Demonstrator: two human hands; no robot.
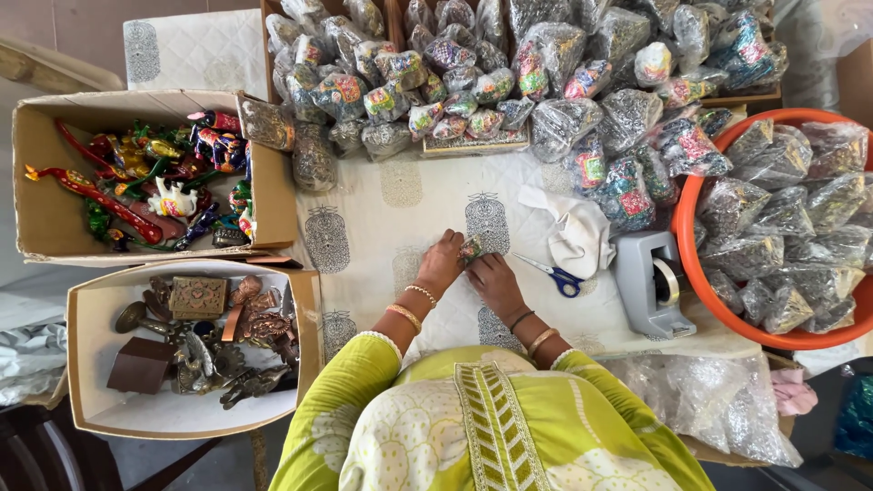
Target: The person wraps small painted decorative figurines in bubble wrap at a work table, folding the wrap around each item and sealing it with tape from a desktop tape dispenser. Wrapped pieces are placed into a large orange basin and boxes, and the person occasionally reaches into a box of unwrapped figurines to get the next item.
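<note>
Left hand and right hand: side by side on the white printed surface, fingers of both clamped on one small colourful wrapped item held between them. Blue-handled scissors: just right of the hands. Grey tape dispenser: further right, beside an orange tub of wrapped pieces. Two cardboard boxes at left: painted figures, metal trinkets. Heap of wrapped bundles: beyond the hands.

The small colourful item is mostly hidden between the left hand and right hand.
</note>
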